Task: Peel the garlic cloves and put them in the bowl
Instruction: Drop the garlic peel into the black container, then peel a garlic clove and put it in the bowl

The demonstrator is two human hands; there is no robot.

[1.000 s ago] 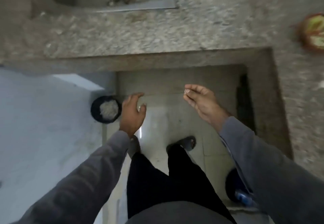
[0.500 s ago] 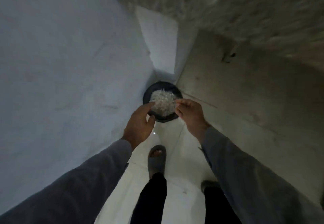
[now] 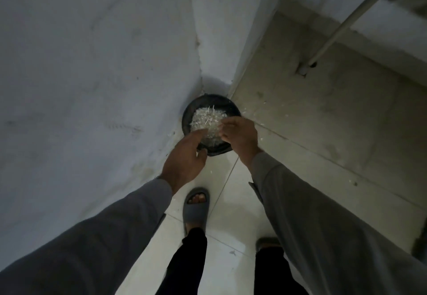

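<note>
Pale tiled floor (image 3: 231, 202), grey wall (image 3: 92, 63), corner black container (image 3: 215, 102), pipe (image 3: 342, 26)

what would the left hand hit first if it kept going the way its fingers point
Probably the pale heap of peelings in the black container: the left hand points up and right at it, though depth is unclear.

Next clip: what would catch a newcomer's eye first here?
The round black container heaped with pale papery garlic skins, standing on the floor in the wall corner. Both hands, left hand and right hand, hover over its near rim. Below, a grey slipper stands on the white tiled floor.
</note>
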